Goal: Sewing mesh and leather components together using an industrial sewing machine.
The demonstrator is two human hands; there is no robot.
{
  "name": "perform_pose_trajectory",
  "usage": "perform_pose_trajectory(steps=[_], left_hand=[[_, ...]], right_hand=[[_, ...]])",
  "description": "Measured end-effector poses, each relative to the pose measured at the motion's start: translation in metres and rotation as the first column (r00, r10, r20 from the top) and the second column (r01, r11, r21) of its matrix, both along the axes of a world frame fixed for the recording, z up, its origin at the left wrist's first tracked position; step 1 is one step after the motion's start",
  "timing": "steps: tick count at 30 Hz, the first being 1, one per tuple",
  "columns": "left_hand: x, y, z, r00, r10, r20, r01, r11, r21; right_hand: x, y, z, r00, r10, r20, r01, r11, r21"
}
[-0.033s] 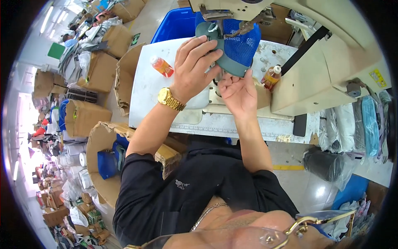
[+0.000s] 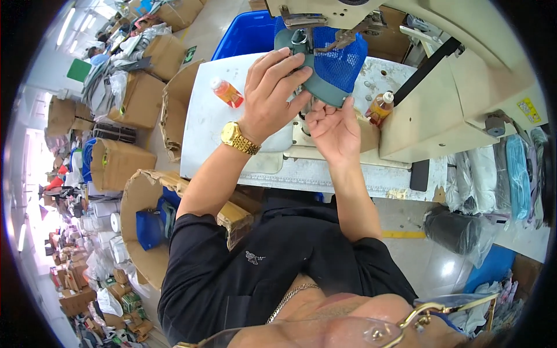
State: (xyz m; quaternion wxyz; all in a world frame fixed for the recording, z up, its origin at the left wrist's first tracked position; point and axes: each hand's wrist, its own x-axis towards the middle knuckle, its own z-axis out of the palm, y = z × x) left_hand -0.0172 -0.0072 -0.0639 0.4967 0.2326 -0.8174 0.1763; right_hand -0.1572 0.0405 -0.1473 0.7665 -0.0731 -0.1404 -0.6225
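A blue mesh piece (image 2: 342,61) with a grey-green fabric band (image 2: 328,91) sits under the head of a sewing machine (image 2: 331,14). At its left a grey-green tab carries a metal ring (image 2: 299,37). My left hand (image 2: 271,87) lies over the left part of the band, fingers bent onto the fabric and thumb toward the band's near edge. From below, my right hand (image 2: 336,127) pinches the band's near right edge between thumb and fingers, palm turned up. The needle area is partly hidden by the machine's metal parts and the fabric.
Bottles with orange-red liquid stand or lie on the white table (image 2: 203,133): one bottle (image 2: 227,94) left of my left hand, another bottle (image 2: 380,108) by the machine's column. A blue bin (image 2: 246,35) stands behind. Cardboard boxes (image 2: 139,226) flank the table at left.
The mesh piece has shifted very slightly to the right, and the metal ring has turned a little. Both hands keep nearly the same place.
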Motion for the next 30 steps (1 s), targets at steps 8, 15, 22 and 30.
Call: perform_pose_trajectory(steps=[8, 15, 22, 30], left_hand=[[-0.002, -0.009, 0.003, 0.999, -0.008, -0.037, 0.007, 1.0, -0.017], [-0.004, -0.006, 0.006, 0.999, -0.01, -0.031, 0.009, 0.999, -0.035], [-0.003, -0.01, 0.004, 0.996, -0.04, -0.074, 0.038, 0.999, -0.034], [-0.002, -0.015, 0.009, 0.995, -0.055, -0.084, 0.056, 0.998, 0.001]], right_hand=[[0.0, -0.001, 0.005, 1.0, 0.004, -0.01, -0.004, 0.999, -0.04], [-0.016, -0.017, -0.006, 0.999, -0.04, -0.015, 0.04, 0.998, 0.045], [-0.022, -0.019, 0.004, 0.995, -0.092, -0.034, 0.097, 0.982, 0.161], [-0.02, -0.016, -0.006, 0.997, -0.075, -0.02, 0.076, 0.996, 0.04]])
